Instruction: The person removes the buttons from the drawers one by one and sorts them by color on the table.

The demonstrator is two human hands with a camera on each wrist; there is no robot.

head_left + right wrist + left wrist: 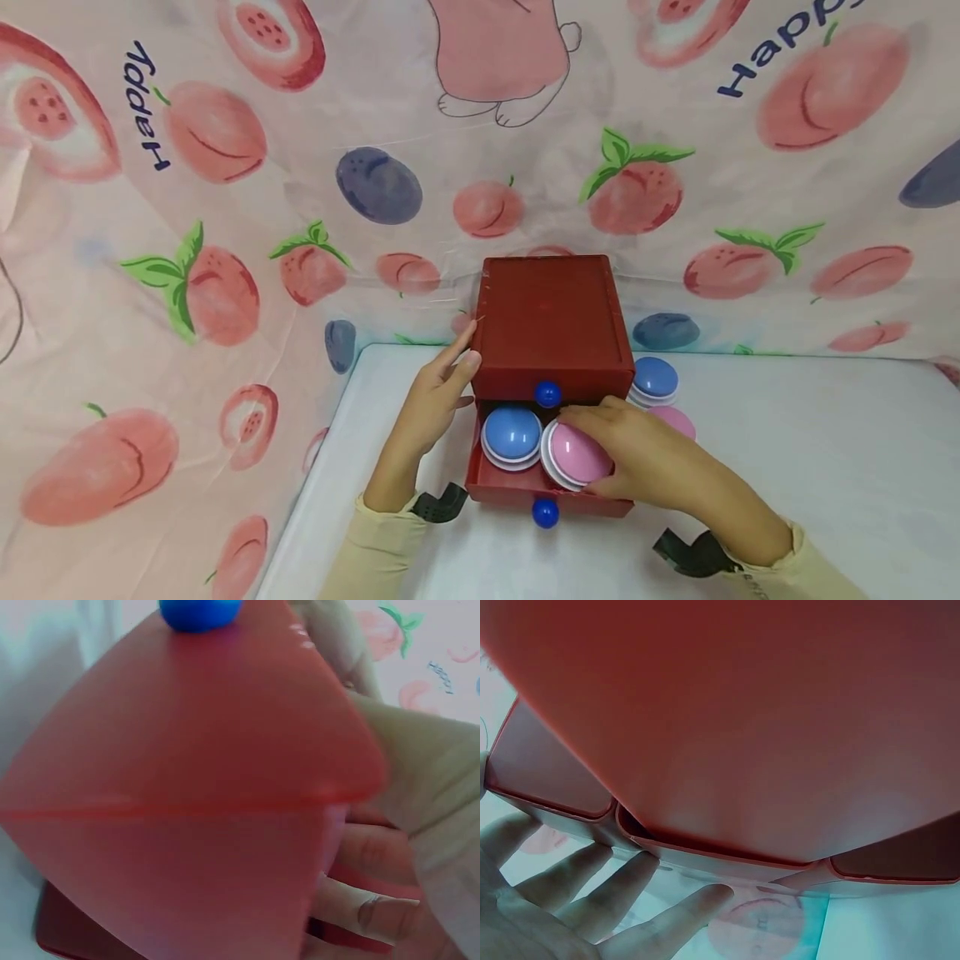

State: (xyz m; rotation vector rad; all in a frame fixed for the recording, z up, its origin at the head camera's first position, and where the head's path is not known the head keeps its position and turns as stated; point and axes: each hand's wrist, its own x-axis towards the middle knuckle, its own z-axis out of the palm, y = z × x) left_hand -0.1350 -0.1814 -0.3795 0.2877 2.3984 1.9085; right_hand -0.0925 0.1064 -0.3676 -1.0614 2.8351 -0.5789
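A small red drawer cabinet stands with its lower drawer pulled out. In that drawer lies a blue domed push button with a white base. Beside it my right hand grips a pink domed push button, fingers at its far edge and thumb at its near edge; this button sits tilted. The right wrist view shows the drawer's red front and the right fingers beyond its side wall. My left hand rests along the cabinet's left side, its fingers extended and spread in the left wrist view.
Right of the cabinet, on the white table, are another blue button and a pink one partly hidden by the right hand. Blue knobs mark the drawers. A fruit-print cloth hangs right behind.
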